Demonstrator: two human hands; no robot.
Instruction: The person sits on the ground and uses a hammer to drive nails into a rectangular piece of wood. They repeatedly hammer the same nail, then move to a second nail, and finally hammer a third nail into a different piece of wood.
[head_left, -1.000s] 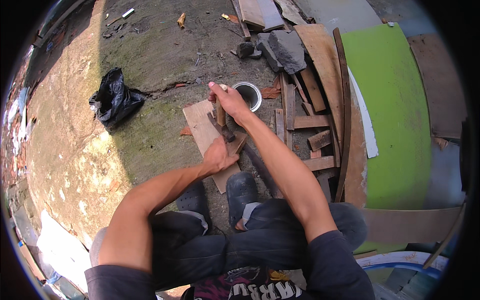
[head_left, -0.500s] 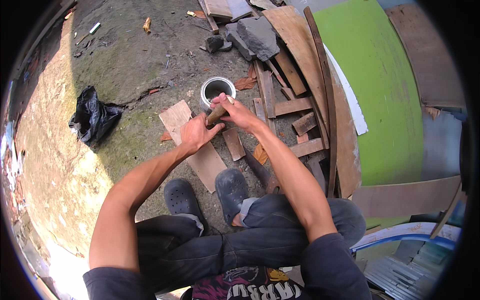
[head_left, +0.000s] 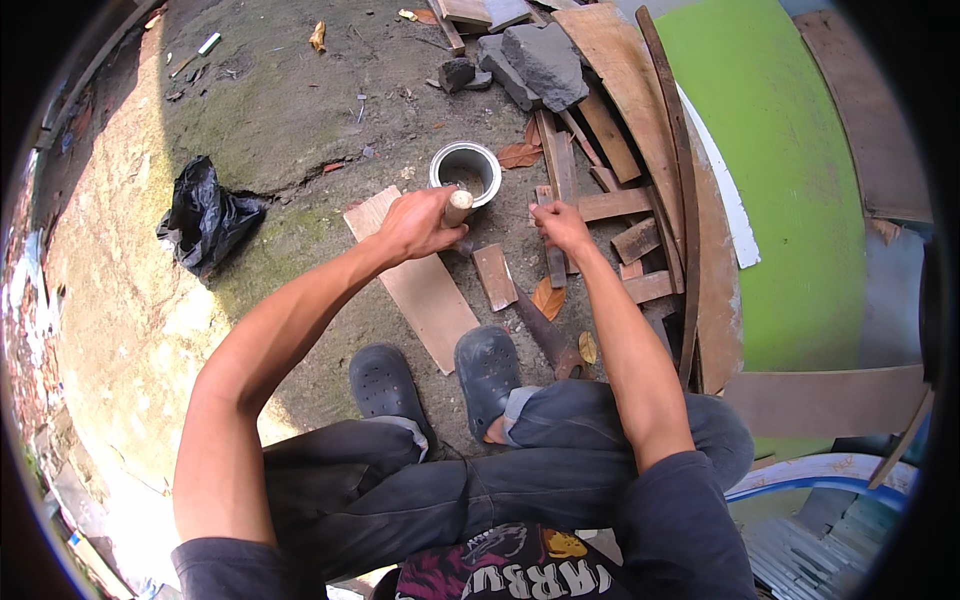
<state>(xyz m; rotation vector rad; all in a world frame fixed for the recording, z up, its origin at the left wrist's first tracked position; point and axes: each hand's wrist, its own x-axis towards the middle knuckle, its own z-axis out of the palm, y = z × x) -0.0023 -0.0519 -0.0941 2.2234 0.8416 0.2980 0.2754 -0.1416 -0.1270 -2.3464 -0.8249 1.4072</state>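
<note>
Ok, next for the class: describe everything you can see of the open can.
The can is round, open-topped and metallic-looking, with a bright silvery rim and a darker grey inner wall; no lid is on it. It stands upright on the ground, just beyond the left hand and the wooden handle that hand grips, which overlap its near side in view. Whether either touches it is unclear, as are its contents.

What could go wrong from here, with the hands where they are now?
The wooden-handled tool in the left hand is close to the open tin, so a careless swing might knock it over. The right hand's fingers are at a narrow wood strip in the loose pile; it could shift or give a splinter. A dropped tool might also hit the nearby shoes.
</note>
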